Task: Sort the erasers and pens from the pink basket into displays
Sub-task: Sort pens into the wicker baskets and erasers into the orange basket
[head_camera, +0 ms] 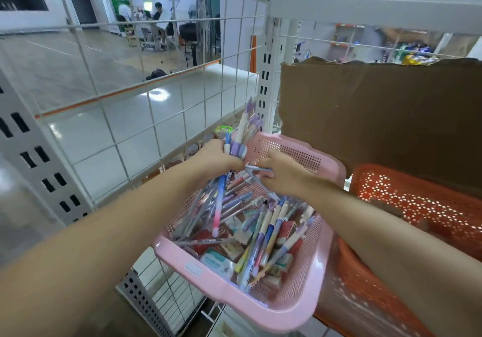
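The pink basket (294, 308) sits low at centre, tilted, with several pens (271, 229) and boxed erasers (219, 262) heaped inside. My left hand (216, 158) grips a thick bundle of pens (221, 201) above the basket's far left side; their caps stick up past my fist and their barrels hang down into the basket. My right hand (281, 172) is just to the right, pinching a single pale blue pen (257, 169) that points toward the bundle.
A white wire grid panel (130, 107) stands to the left and behind. A torn brown cardboard sheet (378, 117) rises at the right. An orange perforated basket (422, 206) lies under and beside the pink one. White shelf uprights frame the scene.
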